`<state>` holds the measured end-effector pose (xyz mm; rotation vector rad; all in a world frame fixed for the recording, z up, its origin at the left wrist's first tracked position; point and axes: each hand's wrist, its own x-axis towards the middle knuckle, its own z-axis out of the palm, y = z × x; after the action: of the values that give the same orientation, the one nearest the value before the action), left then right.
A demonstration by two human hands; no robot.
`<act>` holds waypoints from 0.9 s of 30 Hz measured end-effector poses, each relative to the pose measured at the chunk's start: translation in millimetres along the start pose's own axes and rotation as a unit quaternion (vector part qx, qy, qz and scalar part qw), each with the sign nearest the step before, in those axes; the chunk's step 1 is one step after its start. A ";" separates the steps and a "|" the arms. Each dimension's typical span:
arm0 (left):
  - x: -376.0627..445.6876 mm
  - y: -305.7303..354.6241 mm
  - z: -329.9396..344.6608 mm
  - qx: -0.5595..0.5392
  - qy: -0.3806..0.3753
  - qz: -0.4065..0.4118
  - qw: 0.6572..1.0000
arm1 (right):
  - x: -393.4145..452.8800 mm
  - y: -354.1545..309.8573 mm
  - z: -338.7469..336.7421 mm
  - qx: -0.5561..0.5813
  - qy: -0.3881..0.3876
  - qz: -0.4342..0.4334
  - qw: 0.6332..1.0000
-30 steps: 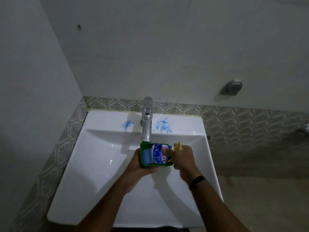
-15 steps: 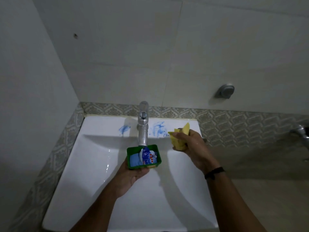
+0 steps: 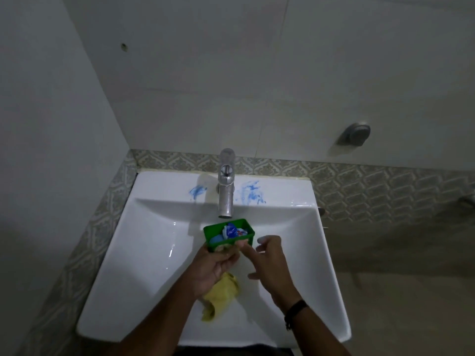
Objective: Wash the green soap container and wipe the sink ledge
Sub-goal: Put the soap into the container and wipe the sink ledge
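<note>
Two hands over basin: left hand [image 3: 214, 265] grips green soap container [image 3: 229, 235] from beneath; right hand [image 3: 270, 263] open, apparently empty. Empty contents first, keeping the hold level.

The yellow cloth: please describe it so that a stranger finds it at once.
Look into the white sink, below the metal tap. The yellow cloth lies crumpled in the basin, partly under the left hand, which holds the green container. It is the only yellow thing there.

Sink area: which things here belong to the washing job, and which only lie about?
Job: green soap container, held by left hand; right hand; yellow cloth; sink ledge; tap.
Lying about: wall fitting; patterned tiles.
</note>
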<state>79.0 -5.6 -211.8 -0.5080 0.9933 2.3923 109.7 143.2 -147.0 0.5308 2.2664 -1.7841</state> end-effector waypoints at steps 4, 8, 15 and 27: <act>-0.1 6.4 -9.9 0.017 0.037 0.001 0.999 | 0.1 18.0 5.3 -0.148 -0.136 0.077 0.977; -1.0 12.3 -18.3 0.004 0.048 -0.004 0.999 | 6.0 26.7 30.2 -0.283 -0.201 0.081 0.934; -0.4 17.3 -17.6 0.027 0.038 0.024 0.999 | 14.0 13.7 16.3 -0.163 -0.248 0.102 0.950; 2.2 13.2 -18.9 0.047 0.025 0.012 0.999 | 109.0 -60.5 -43.2 -0.306 0.275 -0.201 0.889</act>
<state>72.4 -26.8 -218.2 -0.5261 1.1341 2.3501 -11.7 189.1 -123.5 0.5004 3.3369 -0.9812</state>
